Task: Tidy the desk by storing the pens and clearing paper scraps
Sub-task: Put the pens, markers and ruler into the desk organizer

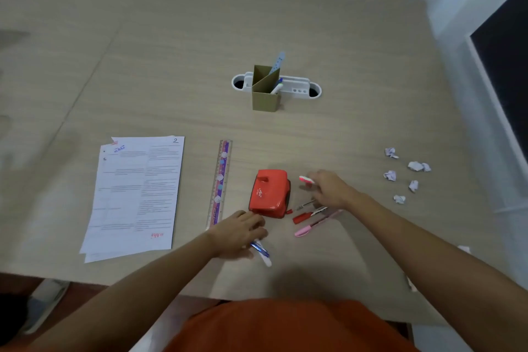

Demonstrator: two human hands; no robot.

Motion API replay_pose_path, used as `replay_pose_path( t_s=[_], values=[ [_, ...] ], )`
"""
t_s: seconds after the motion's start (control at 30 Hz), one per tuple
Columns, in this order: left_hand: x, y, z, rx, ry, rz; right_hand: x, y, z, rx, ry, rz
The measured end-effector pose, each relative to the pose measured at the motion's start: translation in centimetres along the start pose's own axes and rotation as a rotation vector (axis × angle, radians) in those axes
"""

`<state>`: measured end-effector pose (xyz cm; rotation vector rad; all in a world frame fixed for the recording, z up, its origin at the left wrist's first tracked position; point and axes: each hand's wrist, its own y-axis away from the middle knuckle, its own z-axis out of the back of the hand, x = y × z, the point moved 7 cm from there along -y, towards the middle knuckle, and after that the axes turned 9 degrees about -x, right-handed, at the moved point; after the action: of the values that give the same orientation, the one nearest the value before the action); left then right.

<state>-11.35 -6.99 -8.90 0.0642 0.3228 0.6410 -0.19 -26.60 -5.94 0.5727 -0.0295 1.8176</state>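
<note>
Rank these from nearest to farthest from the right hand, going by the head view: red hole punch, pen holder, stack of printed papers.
Measured from the right hand:
1. Red hole punch, just to the hand's left, almost beside it.
2. Pen holder, farther back, near the desk's middle.
3. Stack of printed papers, far to the left, beyond the ruler.

From my hole punch [270,194]: holder [265,91] at twelve, scraps [405,173] at three, ruler [220,183] then papers [137,197] at nine.
</note>
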Motion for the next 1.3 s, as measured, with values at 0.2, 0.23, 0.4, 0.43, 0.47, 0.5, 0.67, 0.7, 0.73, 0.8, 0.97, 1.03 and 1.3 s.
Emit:
replay_pose_path(
  t_s=[0.2, 0.23, 0.4, 0.43, 0.47, 0.5, 0.67, 0.7, 0.73, 0.8, 0.97, 1.03, 1.3],
  values=[
    [-0.3, 0.5, -0.7, -0.101, -0.107, 0.001, -0.8, 1.6, -2.6, 0.078, 0.104, -0.001],
    [-0.3, 0.5, -0.7, -0.105, -0.108, 0.009, -0.6, 1.5, -2.8, 0.073, 0.124, 0.007],
    [0.2, 1.0, 1.0, -0.124, 0.212, 0.157, -1.1, 0.9, -2.3, 0.023, 0.305, 0.181],
    [0.4, 1.3, 1.7, -0.154, 0.283, 0.202, -1.7, 0.8, -1.7, 0.002, 0.300, 0.181],
    [0.9, 1.6, 2.7, -0.197, 0.341, 0.253, -2.2, 0.6, -0.9, -0.013, 0.290, 0.173],
    [1.5, 1.9, 3.9, -0.253, 0.393, 0.316, -2.9, 0.3, 0.0, -0.026, 0.275, 0.156],
    [7.7, 0.6, 14.2, -0.808, 0.591, 0.582, -3.0, -2.3, 7.8, -0.338, -0.131, -0.054],
    [9.2, -0.1, 16.1, -0.875, 0.646, 0.627, -2.5, -3.0, 9.1, -0.411, -0.246, -0.139],
    [10.7, -1.0, 17.8, -0.928, 0.698, 0.662, -1.9, -3.8, 10.2, -0.482, -0.393, -0.237],
    [13.7, -2.8, 20.2, -1.029, 0.799, 0.717, -0.1, -5.9, 11.4, -0.610, -0.795, -0.407],
    [20.0, -8.5, 22.9, -1.200, 1.067, 0.830, 3.3, -12.7, 13.9, -0.757, -1.276, -0.557],
    [22.0, -10.8, 23.2, -1.218, 1.137, 0.847, 3.6, -15.3, 14.6, -0.769, -1.298, -0.587],
    [26.6, -16.9, 22.7, -1.123, 1.023, 0.792, 1.9, -21.4, 13.4, -0.705, -0.969, -0.539]
  ],
)
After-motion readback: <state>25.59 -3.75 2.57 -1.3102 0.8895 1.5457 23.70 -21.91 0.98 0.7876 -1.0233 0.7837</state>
